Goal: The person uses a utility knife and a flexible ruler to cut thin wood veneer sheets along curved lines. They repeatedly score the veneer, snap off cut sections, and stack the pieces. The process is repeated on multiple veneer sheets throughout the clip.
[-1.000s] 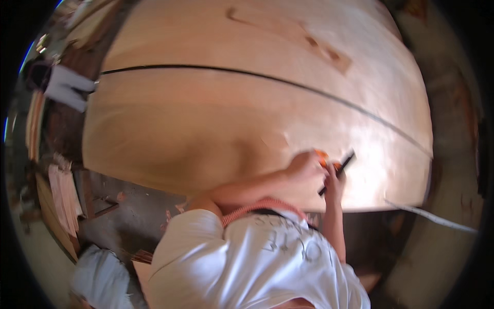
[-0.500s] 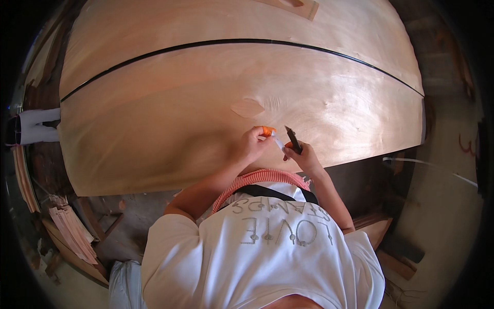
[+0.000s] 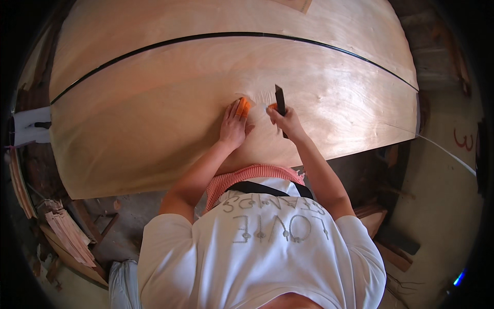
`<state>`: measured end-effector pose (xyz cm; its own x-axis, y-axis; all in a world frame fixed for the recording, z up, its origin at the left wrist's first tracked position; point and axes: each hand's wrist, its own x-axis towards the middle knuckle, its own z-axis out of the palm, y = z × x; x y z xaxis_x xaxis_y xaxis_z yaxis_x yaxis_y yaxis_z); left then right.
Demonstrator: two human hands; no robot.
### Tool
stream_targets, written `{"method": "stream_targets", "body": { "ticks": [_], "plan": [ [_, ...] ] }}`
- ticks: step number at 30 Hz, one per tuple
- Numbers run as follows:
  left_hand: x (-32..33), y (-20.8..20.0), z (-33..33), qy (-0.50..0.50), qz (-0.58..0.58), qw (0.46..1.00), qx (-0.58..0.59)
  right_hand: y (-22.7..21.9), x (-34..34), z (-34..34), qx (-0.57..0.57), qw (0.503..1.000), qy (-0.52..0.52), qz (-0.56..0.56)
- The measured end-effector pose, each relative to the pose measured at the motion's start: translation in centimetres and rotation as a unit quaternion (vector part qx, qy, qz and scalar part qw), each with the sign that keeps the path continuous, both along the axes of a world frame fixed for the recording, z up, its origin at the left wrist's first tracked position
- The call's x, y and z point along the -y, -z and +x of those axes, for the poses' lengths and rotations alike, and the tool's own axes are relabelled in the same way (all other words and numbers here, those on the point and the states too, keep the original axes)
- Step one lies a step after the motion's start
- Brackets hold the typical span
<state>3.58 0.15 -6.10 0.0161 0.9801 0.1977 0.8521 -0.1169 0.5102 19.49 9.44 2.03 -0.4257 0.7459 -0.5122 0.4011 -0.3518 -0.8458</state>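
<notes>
A large sheet of pale wood veneer (image 3: 154, 129) lies in front of me. My left hand (image 3: 235, 126) rests flat on it, fingers stretched forward, with orange coverings on some fingertips. Around a black utility knife (image 3: 280, 100) my right hand (image 3: 287, 123) is closed, the knife's tip pointing away from me. Orange also shows on a finger of that hand, beside a small whitish bit at its fingertips. Fine ripples (image 3: 265, 97) mark the veneer between the hands. The diamond-shaped patch near them is mostly hidden by my left hand.
A black strip (image 3: 206, 36) curves across the sheet. Part of another wood piece (image 3: 298, 4) lies at the far edge. Bundled veneer strips (image 3: 69, 232) stand at lower left. A white cord (image 3: 447, 152) runs off to the right.
Both hands have moved forward from near my body onto the sheet. My left hand has let go of the white strip and now lies flat. The knife has moved forward with my right hand.
</notes>
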Motion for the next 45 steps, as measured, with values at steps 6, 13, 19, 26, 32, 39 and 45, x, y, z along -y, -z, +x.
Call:
{"method": "stream_targets", "body": {
  "ticks": [6, 13, 19, 26, 32, 39, 45],
  "plan": [
    [0.0, 0.5, 1.0, -0.033, -0.017, 0.999, -0.017, 5.9, -0.3, -1.4, 0.026, 0.998, 0.033, -0.039],
    [-0.3, -0.1, 0.5, -0.028, -0.042, 0.999, -0.014, 8.1, -0.3, -0.9, 0.097, 0.995, 0.003, -0.04],
    [-2.3, -0.4, -1.6, 0.092, -0.064, 0.987, -0.114, 8.3, 0.1, -0.7, 0.093, 0.995, 0.004, -0.03],
    [-2.8, -1.9, -2.7, 0.172, -0.088, 0.97, -0.148, 6.2, 4.1, 2.2, 0.078, 0.996, 0.032, -0.025],
    [-2.9, -2.9, -2.5, 0.187, -0.111, 0.96, -0.176, 8.0, 3.5, 3.9, 0.107, 0.992, -0.045, 0.047],
    [-2.8, -2.3, -2.5, 0.194, -0.131, 0.952, -0.198, 5.0, -2.2, 6.4, 0.273, 0.911, -0.297, 0.084],
    [-0.6, -0.1, -3.7, 0.086, -0.041, 0.995, -0.013, 1.2, -1.2, 4.3, 0.114, 0.985, -0.125, -0.028]
  ]
}}
